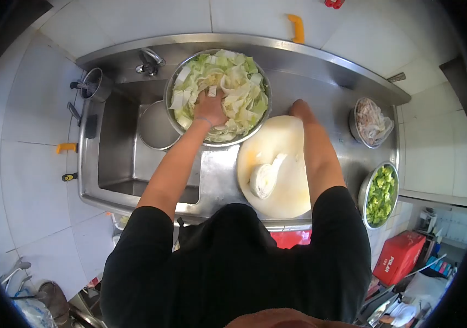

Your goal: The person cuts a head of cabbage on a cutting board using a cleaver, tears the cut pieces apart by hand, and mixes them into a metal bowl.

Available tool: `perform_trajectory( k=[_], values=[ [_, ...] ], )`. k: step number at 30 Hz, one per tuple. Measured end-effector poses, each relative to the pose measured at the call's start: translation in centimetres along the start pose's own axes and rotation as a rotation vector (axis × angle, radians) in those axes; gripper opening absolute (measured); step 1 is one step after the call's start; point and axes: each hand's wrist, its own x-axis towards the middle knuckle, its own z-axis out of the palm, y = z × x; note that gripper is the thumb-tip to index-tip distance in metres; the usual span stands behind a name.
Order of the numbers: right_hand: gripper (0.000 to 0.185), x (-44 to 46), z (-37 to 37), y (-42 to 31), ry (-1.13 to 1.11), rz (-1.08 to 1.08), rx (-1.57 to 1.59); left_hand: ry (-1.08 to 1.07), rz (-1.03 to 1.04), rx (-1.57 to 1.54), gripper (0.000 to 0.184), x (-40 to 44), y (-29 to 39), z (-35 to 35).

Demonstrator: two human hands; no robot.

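Observation:
My left hand point(211, 107) reaches into a large metal bowl point(268, 104) heaped with chopped cabbage point(241, 82). Its fingers are spread apart on the cabbage, their tips partly covered by pale pieces. At the far right edge of a round, cream-coloured cutting board point(285, 145), my right hand point(300, 109) is seen end-on, and its fingers are hidden. A cut piece of cabbage point(264, 179), with a leaf trailing from it, lies on the near part of the board, apart from both hands.
Left of the bowl is a sink basin point(118, 136) with a round metal pan point(157, 128) and a tap point(148, 61). On the right stand a bowl of pale, stringy food point(373, 120) and a bowl of chopped greens point(381, 197). A utensil pot point(99, 85) sits at the left corner.

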Motion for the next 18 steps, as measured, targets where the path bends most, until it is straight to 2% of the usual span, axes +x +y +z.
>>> perform_trajectory(
  k=[2, 5, 6, 7, 9, 10, 11, 12, 13, 15, 18],
  values=[
    [0.043, 2.3, 3.7, 2.4, 0.054, -0.033, -0.062, 0.084, 0.029, -0.008, 0.075, 1.1, -0.8, 0.6],
    [0.027, -0.6, -0.2, 0.0, 0.211, -0.017, -0.053, 0.068, -0.024, -0.102, 0.059, 2.2, -1.4, -0.1],
    [0.023, -1.5, -1.6, -0.5, 0.252, -0.042, 0.17, 0.033, -0.051, -0.144, 0.054, 2.6, -1.6, -0.3],
    [0.02, -3.4, -4.3, -2.0, 0.282, -0.005, 0.469, 0.164, -0.003, -0.118, 0.049, 3.9, -3.0, 1.1],
    [0.015, -8.1, -11.0, -6.6, 0.365, 0.109, 1.143, 0.042, -0.104, -0.418, 0.038, 5.0, -4.0, -1.1],
    [0.018, -9.6, -13.1, -8.6, 0.4, 0.016, 1.286, -0.024, -0.154, -0.565, 0.033, 5.0, -4.3, -2.2],
    [0.022, -10.6, -14.0, -10.2, 0.436, -0.074, 1.427, 0.087, -0.076, -0.64, 0.032, 4.8, -4.9, -2.8],
    [0.03, -10.8, -14.2, -11.5, 0.393, -0.185, 1.387, 0.199, 0.006, -0.716, 0.031, 4.7, -5.0, -3.5],
    [0.038, -10.9, -14.3, -12.9, 0.349, -0.296, 1.344, 0.149, -0.044, -0.815, 0.032, 4.3, -4.4, -4.9],
    [0.052, -11.8, -13.2, -17.1, 0.657, -0.377, 0.806, 0.057, -0.163, -0.998, 0.034, 3.1, -3.6, -7.5],
    [0.058, -12.8, -10.8, -22.4, 0.551, -0.219, 0.479, -0.115, -0.165, -0.999, 0.056, 3.4, -4.1, -6.3]
  ],
)
